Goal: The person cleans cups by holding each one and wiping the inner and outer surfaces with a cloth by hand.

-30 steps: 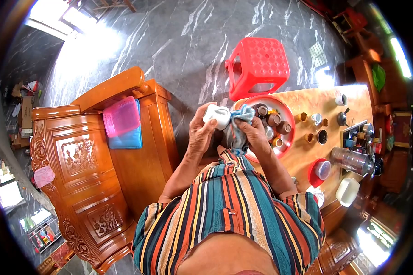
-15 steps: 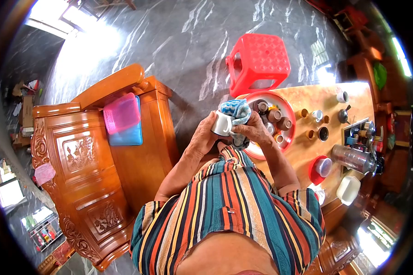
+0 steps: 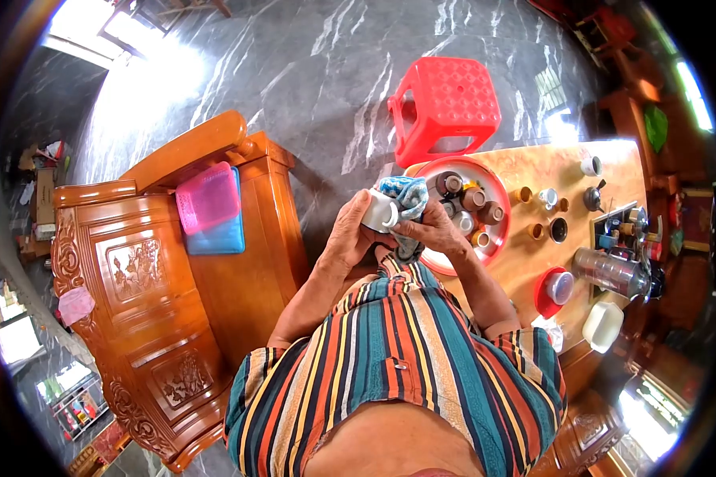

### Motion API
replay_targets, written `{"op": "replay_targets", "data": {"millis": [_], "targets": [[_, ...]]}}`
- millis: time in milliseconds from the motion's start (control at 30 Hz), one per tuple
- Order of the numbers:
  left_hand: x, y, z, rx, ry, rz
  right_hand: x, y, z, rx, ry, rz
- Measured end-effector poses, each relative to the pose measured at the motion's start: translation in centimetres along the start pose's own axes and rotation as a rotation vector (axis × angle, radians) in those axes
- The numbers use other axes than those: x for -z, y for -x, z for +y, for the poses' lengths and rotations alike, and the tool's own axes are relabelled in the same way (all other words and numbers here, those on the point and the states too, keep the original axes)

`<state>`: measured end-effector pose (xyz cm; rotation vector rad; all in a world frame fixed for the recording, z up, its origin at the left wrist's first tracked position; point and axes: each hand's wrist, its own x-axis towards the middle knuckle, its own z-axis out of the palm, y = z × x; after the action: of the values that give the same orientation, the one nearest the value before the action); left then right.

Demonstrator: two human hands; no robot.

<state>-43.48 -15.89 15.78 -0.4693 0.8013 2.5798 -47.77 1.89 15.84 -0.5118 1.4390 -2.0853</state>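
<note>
My left hand [image 3: 347, 230] is wrapped round a white mug [image 3: 379, 211], whose handle faces right. In my right hand [image 3: 437, 229] is a blue and white cloth [image 3: 406, 195], bunched against the mug, with a greyish end hanging below. Both hands are in front of my striped shirt, at the left edge of the table. Just right of my right hand lies a round red-rimmed tray [image 3: 503, 238] bearing several brown cups [image 3: 474, 198] and jars.
A red plastic stool [image 3: 451, 103] stands beyond the wooden table [image 3: 517, 294]. Small cups, a dark bowl [image 3: 559, 230], a clear plastic jar [image 3: 608, 272] and a white container [image 3: 604, 327] are on the table. To the left, a carved wooden bench [image 3: 151, 318] holds pink and blue baskets [image 3: 208, 199].
The mug has turned slightly in my left hand, so its handle now points more to the right. My right hand and the cloth have shifted a little against it.
</note>
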Motion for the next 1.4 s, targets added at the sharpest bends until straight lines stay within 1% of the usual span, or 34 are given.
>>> {"op": "replay_targets", "data": {"millis": [33, 67, 100, 133, 200, 267, 333, 367, 433, 467, 567, 667, 700, 733, 800, 833, 867, 933, 967, 1000, 1067, 1100, 1133, 1200, 1233, 1267, 1333, 1367, 1400], "targets": [[0.1, -0.1, 0.1, 0.027, -0.009, 0.048, 0.3, -0.1, 0.0, -0.009, 0.147, -0.024], [0.2, -0.2, 0.0, 0.025, -0.009, 0.049, 0.7, -0.3, -0.1, -0.017, 0.295, -0.047], [0.3, -0.3, -0.4, -0.035, -0.056, 0.089, 1.0, -0.5, 0.2, 0.069, 0.416, -0.049], [0.4, -0.5, -0.6, -0.094, -0.102, 0.129, 1.1, -0.5, 0.4, 0.068, 0.417, -0.048], [0.4, -0.7, -0.8, -0.118, -0.125, 0.116, 0.9, -0.5, 0.6, -0.057, -0.085, -0.011], [0.2, -1.0, -0.8, -0.142, -0.147, 0.102, 1.6, -0.2, 2.0, -0.042, -0.075, 0.019], [-0.1, -1.2, -0.6, -0.108, -0.131, 0.203, 1.7, -0.5, 2.1, 0.123, 0.206, 0.076], [0.1, -1.4, -0.5, -0.107, -0.13, 0.201, 1.8, -0.5, 1.9, 0.122, 0.208, 0.077], [0.6, -1.5, -0.2, -0.158, -0.266, 0.185, 1.1, -0.8, -0.1, 0.04, 0.233, 0.068], [0.6, -1.6, -0.1, -0.16, -0.265, 0.186, 1.4, -0.7, 0.1, 0.039, 0.233, 0.066], [-0.1, -1.4, 0.7, -0.213, -0.291, 0.262, 2.1, -0.7, 0.3, 0.022, 0.192, 0.105], [0.9, -1.8, 0.3, -0.245, -0.31, 0.239, 0.6, -2.2, -1.9, 0.341, 0.74, 0.145], [0.8, -2.0, -0.2, -0.321, -0.427, 0.255, 0.2, -3.4, -1.4, 0.225, 0.921, -0.049], [0.9, -2.2, -0.6, -0.315, -0.429, 0.252, -1.0, -2.4, -0.4, 0.196, 0.959, 0.065], [0.9, -2.7, -1.2, -0.409, -0.471, 0.295, -1.7, -2.2, 0.1, 0.073, 0.946, 0.026], [1.2, -2.8, -0.7, -0.443, -0.596, 0.262, -2.1, -2.7, -0.7, 0.084, 0.937, 0.015], [1.2, -2.8, -0.7, -0.443, -0.598, 0.261, -1.9, -2.7, -0.4, 0.086, 0.936, 0.016], [-0.1, -2.0, 0.2, -0.628, -0.981, 0.353, -2.0, -2.4, 1.0, 0.013, 0.857, 0.094], [0.4, -2.2, -0.3, -0.672, -1.027, 0.347, -1.8, -2.4, 1.4, 0.012, 0.854, 0.098], [0.2, -2.2, -0.4, -0.67, -1.03, 0.342, -1.7, -2.6, 1.4, 0.037, 0.818, 0.127], [-0.3, -2.1, -0.4, -0.737, -1.097, 0.345, -1.3, -3.1, 1.7, 0.088, 0.749, 0.19], [0.1, -2.1, -0.3, -0.736, -1.142, 0.337, -1.2, -3.3, 1.8, 0.193, 0.856, 0.183], [0.4, -2.2, -0.2, -0.732, -1.144, 0.33, -1.0, -3.3, 1.9, 0.191, 0.857, 0.191], [0.7, -2.4, 0.0, -0.902, -1.296, 0.271, -1.1, -3.8, 1.4, 0.018, 0.664, 0.251], [0.7, -2.4, 0.2, -0.971, -1.363, 0.254, -1.6, -4.3, 0.6, -0.168, 0.403, 0.33], [0.7, -2.3, 0.3, -0.971, -1.363, 0.254, -1.8, -4.3, 0.3, -0.169, 0.402, 0.33], [0.8, -2.0, 0.5, -1.016, -1.434, 0.17, -2.0, -4.3, 0.0, -0.369, 0.234, 0.389], [1.0, -2.1, 0.5, -1.054, -1.435, 0.138, -2.2, -4.2, -0.3, -0.414, 0.173, 0.39], [1.1, -2.1, 0.5, -1.054, -1.436, 0.136, -2.3, -4.0, -0.7, -0.413, 0.172, 0.391]]}}
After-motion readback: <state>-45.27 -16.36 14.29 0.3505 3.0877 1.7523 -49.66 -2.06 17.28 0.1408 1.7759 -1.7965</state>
